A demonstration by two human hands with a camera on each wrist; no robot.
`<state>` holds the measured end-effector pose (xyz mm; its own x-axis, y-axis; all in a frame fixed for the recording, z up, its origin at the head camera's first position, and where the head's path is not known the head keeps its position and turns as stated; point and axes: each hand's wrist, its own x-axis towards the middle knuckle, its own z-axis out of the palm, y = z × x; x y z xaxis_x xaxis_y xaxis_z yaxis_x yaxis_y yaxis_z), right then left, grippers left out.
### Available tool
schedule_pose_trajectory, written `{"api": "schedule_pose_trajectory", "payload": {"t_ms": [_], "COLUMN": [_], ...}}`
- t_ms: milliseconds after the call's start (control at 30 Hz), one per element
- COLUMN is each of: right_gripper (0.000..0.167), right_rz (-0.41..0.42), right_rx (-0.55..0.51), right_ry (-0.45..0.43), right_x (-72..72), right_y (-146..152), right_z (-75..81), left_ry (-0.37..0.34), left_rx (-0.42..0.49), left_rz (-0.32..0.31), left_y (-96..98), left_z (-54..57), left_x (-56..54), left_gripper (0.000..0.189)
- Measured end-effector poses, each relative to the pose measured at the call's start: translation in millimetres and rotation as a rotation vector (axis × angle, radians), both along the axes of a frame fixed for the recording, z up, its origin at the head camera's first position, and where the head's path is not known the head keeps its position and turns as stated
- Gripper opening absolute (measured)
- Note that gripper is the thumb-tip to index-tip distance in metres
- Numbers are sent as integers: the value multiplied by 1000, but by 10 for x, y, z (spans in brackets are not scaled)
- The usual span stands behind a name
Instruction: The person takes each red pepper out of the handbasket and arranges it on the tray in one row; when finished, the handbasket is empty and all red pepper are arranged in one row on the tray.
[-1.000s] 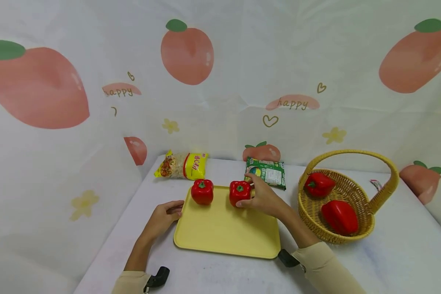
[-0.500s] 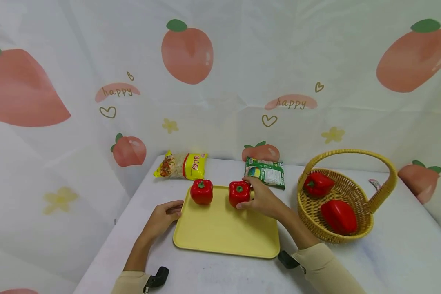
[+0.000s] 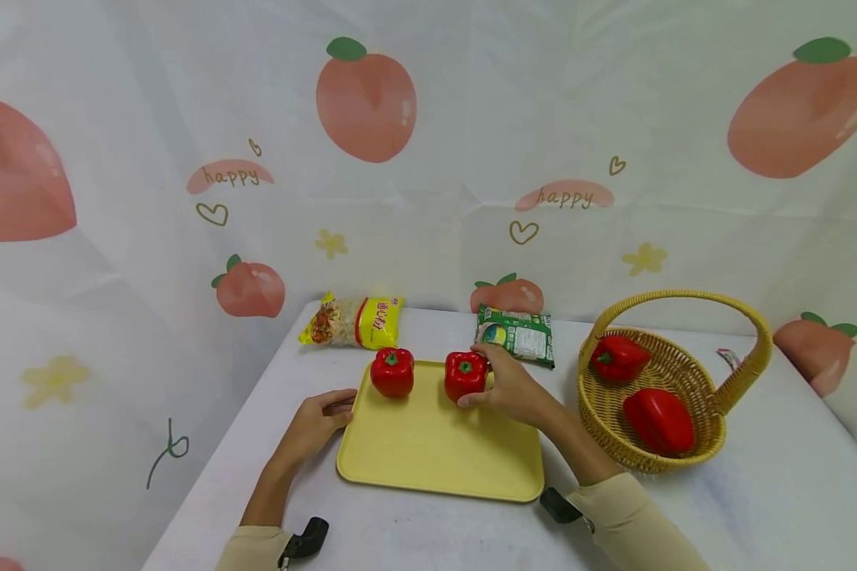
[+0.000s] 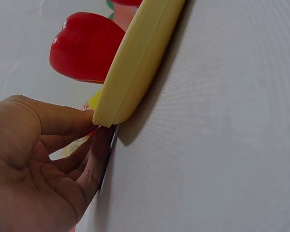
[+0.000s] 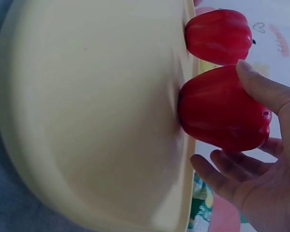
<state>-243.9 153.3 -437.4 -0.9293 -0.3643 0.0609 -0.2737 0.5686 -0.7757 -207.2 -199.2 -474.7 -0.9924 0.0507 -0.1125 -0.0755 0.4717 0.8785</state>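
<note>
Two red bell peppers stand upright on a yellow tray (image 3: 439, 452), near its far edge. My right hand (image 3: 509, 386) holds the right bell pepper (image 3: 464, 376), which rests on the tray; in the right wrist view the thumb (image 5: 263, 87) lies on one side and fingers curve along the other. The left bell pepper (image 3: 393, 373) is untouched, near the tray's far left corner. My left hand (image 3: 316, 424) is at the tray's left edge. Seen from the left wrist, thumb and fingers meet at the tray's rim (image 4: 130, 67) and pinch it.
A wicker basket (image 3: 591, 424) with a tall handle stands right of the tray, holding two more red bell peppers (image 3: 659, 421). Behind the tray lie a yellow food bag (image 3: 357, 321) and a green packet (image 3: 524, 335). A patterned cloth (image 3: 428, 238) hangs behind the table.
The hands, tray and bell peppers stay almost in place. The right fingers have settled slightly closer around the bell pepper. The cloth's pattern at the left shifts.
</note>
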Motion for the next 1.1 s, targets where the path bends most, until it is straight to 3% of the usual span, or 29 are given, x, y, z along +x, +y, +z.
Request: {"api": "schedule_pose_trajectory", "payload": {"t_ms": [233,567,767,933,1100], "right_gripper": [102,97,94,87,76], "right_rz": [-21,-20,-34,-65,-116], "right_rx": [7,-8,40,90,143], "right_ry": [13,120,204,236,325], "right_x": [65,309,491,651,778], "right_y": [0,120,294,511,786], "right_z": [94,504,717,796,762], "left_ry": [7,-3,-16,-17,-12], "left_rx": [-3,6,14,12,4], "left_rz": [-9,4,11,12,10], "left_y": [-4,-1,-19,-23,-15], "left_z": [1,-17,-21,-16,-16], "left_x": [15,-6,-1,5,-4], "left_gripper": [40,40,41,41,41]}}
